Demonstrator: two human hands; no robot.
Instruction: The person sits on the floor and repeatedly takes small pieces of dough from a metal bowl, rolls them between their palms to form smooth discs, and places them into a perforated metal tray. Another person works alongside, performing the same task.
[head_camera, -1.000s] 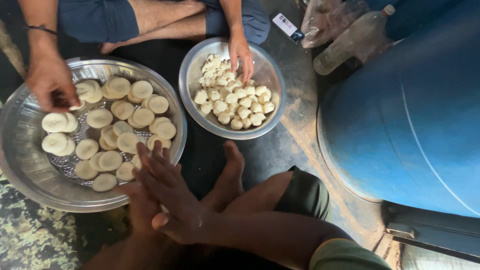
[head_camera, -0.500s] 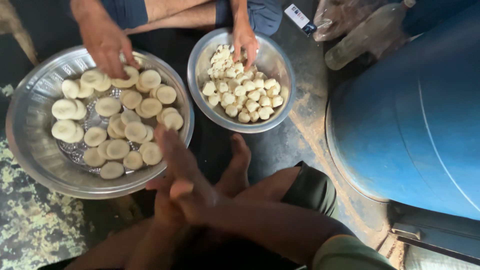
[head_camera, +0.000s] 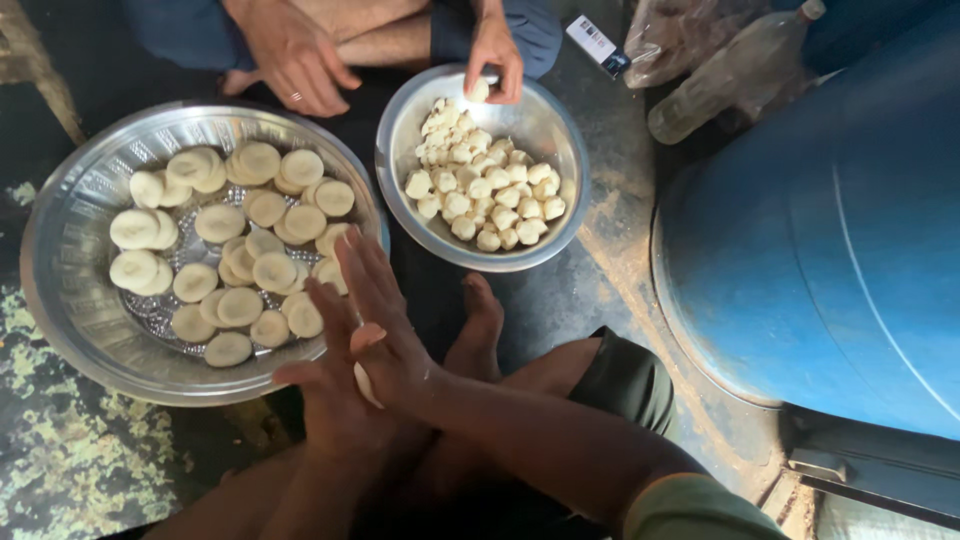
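My left hand (head_camera: 335, 405) and my right hand (head_camera: 385, 320) are pressed palm to palm at the bottom centre. A pale dough piece (head_camera: 365, 385) is squeezed between them, and only its edge shows. They hover over the near rim of a large steel tray (head_camera: 60, 300) holding several flattened dough discs (head_camera: 255, 270). Behind it, a smaller steel bowl (head_camera: 560, 230) holds several small dough balls (head_camera: 480, 190). My bare foot (head_camera: 480, 330) rests on the floor just below the bowl.
Another person sits across from me. One of their hands (head_camera: 295, 55) rests near their leg, and the other hand (head_camera: 495, 55) holds a dough ball (head_camera: 480, 90) at the bowl's far rim. A big blue barrel (head_camera: 830, 230) stands on the right, with a plastic bottle (head_camera: 730, 80) behind it.
My palms have slid over each other, and the right fingers now point up and to the left. The other person's hand has lifted off the tray and drawn back toward their leg.
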